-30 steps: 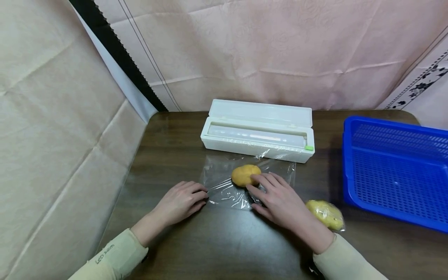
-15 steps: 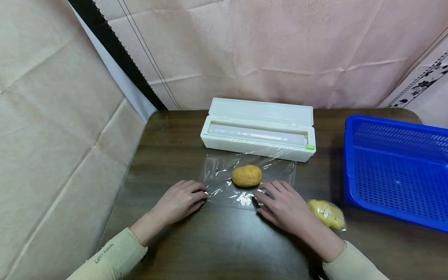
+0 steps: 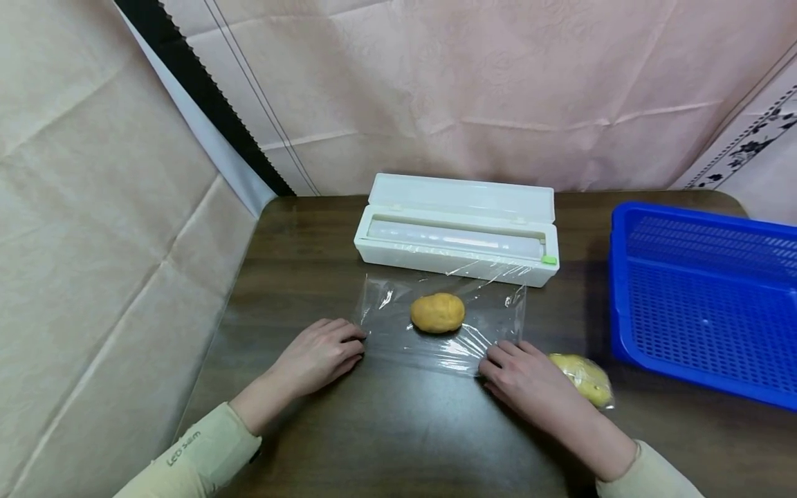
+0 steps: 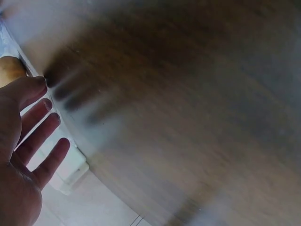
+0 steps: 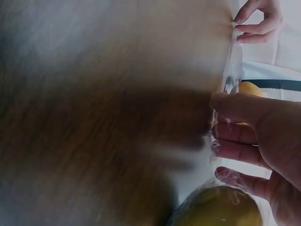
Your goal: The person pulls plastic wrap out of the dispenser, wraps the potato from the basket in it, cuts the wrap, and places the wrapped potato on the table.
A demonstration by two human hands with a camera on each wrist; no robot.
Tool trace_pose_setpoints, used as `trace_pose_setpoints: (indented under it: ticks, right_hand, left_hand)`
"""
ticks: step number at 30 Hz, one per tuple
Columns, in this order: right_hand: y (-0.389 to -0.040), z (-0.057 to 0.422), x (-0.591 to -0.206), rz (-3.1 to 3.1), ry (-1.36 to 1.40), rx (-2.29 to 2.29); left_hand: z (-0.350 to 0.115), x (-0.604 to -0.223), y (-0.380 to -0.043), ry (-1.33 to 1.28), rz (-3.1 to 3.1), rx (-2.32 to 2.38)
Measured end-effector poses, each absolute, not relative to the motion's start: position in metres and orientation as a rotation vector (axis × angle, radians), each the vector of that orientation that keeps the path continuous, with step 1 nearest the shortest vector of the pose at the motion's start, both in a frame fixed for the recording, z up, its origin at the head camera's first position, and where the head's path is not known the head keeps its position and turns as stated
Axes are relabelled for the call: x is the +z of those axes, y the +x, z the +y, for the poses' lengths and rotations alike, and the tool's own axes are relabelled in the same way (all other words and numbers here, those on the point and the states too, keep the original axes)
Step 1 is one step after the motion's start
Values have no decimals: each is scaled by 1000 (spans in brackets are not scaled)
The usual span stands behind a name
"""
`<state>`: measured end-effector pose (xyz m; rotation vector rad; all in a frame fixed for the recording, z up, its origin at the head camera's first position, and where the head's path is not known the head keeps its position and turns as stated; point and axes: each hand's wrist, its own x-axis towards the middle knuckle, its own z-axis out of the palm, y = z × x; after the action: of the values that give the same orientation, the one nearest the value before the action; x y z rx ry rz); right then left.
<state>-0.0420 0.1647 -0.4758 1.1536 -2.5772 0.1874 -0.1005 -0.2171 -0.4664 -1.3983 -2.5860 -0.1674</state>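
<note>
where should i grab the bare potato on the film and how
Probably best to grip the potato across its middle, on its near and far flanks, coming down from the near side. It is oblong and lies lengthwise left to right, so that should be the narrower span; the white box behind it likely makes the far side tighter.

On a brown wood-grain table (image 3: 398,429): long white lidded box (image 3: 436,261) at the far side; before it, clear plastic film sheet (image 3: 387,321) bearing oval yellow-brown potato (image 3: 438,312). Left hand (image 3: 325,351) at the sheet's left edge, right hand (image 3: 526,377) at its near right corner. Right of the sheet: yellow film-wrapped potato (image 3: 587,382), then, farther right, rectangular blue plastic basket (image 3: 703,304).
</note>
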Motion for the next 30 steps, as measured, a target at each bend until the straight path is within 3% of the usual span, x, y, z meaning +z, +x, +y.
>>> trace_pose_setpoints:
  ticks: [18,30]
  right_hand:
    - [-51,176,-468,-2486,1134,348]
    - [-66,182,-445,-2577,938,597]
  left_hand:
    - [-219,-464,-103,-1392,-2613,-139]
    - [-209,-432,-125,-1225,-2723,-428]
